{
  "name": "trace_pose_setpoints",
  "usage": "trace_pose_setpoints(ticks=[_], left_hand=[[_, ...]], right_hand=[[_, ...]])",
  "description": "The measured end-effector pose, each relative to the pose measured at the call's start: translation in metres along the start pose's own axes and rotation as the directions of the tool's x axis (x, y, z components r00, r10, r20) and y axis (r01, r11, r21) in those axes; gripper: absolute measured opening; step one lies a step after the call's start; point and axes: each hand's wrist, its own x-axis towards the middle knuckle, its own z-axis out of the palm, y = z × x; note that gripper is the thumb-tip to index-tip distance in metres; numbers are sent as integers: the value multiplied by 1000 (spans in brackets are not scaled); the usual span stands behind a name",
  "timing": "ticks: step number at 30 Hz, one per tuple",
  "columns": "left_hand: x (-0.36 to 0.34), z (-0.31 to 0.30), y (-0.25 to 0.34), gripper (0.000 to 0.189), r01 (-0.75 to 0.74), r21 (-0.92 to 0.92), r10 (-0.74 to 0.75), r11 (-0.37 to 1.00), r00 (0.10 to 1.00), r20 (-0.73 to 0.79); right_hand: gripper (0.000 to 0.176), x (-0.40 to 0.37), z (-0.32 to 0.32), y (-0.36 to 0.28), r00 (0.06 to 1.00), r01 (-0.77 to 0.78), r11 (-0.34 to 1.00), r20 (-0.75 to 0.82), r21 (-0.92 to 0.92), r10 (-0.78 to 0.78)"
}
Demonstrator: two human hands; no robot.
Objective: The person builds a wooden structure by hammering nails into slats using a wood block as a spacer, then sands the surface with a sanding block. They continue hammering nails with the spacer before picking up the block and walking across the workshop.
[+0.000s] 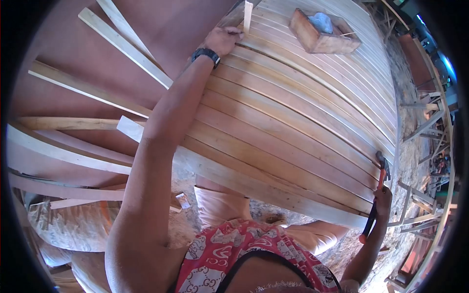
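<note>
My right hand (383,199) is closed round the handle of a hammer (381,171) with a dark head and a red and black handle, near the right end of the planked wooden surface (273,127). At the upper middle, my left hand (224,40) lies at the far edge of the planks, its fingertips close together beside a thin upright wood strip (247,17). Whether those fingers hold something small cannot be made out. A dark watch (207,56) is on the left wrist.
A wooden box (325,35) with a bluish-white item inside stands on the planks. Loose wood strips (122,46) stick out at the left. Filled sacks (73,224) lie at the lower left. Wooden frames (427,122) stand along the right side.
</note>
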Motion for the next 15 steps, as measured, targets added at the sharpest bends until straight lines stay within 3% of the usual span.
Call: trace_pose_setpoints(ticks=[1, 2, 4, 6, 8, 9, 10, 12, 14, 15], left_hand=[[-1, 0, -1, 28, -11, -70, 12, 997, 1000, 19], [-2, 1, 0, 28, -7, -67, 8, 998, 1000, 20], [-3, 3, 5, 30, -2, -44, 2, 999, 1000, 1], [8, 5, -4, 31, -33, 14, 33, 999, 999, 6], [5, 9, -7, 32, -54, 69, 53, 996, 998, 14], [2, 8, 0, 34, -34, 101, 34, 994, 999, -6], [1, 6, 4, 35, -13, 132, 17, 991, 999, -31], [-2, 6, 6, 36, -3, 112, 7, 994, 999, -36], [-5, 6, 7, 36, 10, 89, -7, 996, 999, -36], [-6, 5, 10, 35, 8, 109, -2, 994, 999, -54]], right_hand=[[20, 1, 1, -14, 998, 39, 993, 34, 110, -43], [20, -2, 1, -29, 997, -20, 959, 80, 281, -3], [26, -9, 6, -74, 977, 117, 901, 114, 418, -180], [41, 11, 5, -103, 899, 362, 813, 59, 455, -434], [54, -63, 39, -225, 896, 355, 415, -180, 837, -405], [54, -70, 36, -239, 839, 251, 381, -3, 890, -545], [54, -73, 36, -250, 724, 138, 364, 157, 921, -671], [41, -74, 58, -278, 737, 85, 594, 351, 800, -578], [33, -73, 84, -299, 710, 309, 729, 362, 611, -604], [33, -75, 95, -310, 709, 310, 729, 362, 610, -605]])
